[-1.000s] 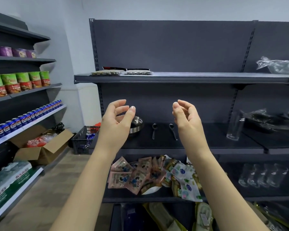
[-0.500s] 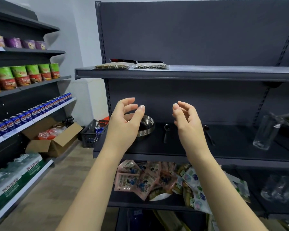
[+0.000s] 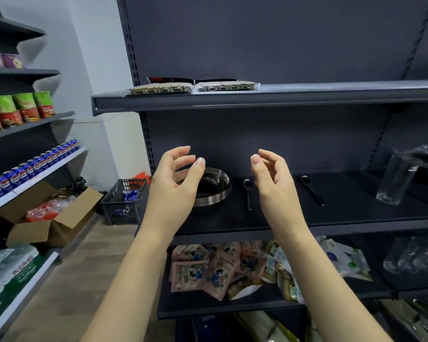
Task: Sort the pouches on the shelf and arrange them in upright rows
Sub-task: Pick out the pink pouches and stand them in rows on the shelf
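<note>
Dark shop shelving faced me, my left hand (image 3: 176,186) and right hand (image 3: 273,181) raised, loosely curled and empty, while the pouches (image 3: 218,270) lay jumbled on the lower shelf (image 3: 208,311), so sorting seemingly hadn't begun and reaching down came next.

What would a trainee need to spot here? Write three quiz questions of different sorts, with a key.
1. True or false: the left hand and the right hand are both holding pouches.
2. Multiple choice: where do the pink pouches lie? A) beside the flat packs on the top shelf; B) in a loose heap on the shelf below the bowl; C) in the crate on the floor.
3. Fill in: on the bowl's shelf, a ____ lies between the bowl and the right hand.

Key: 1 false, both hands are raised and hold nothing; 2 B; 3 spoon.
</note>
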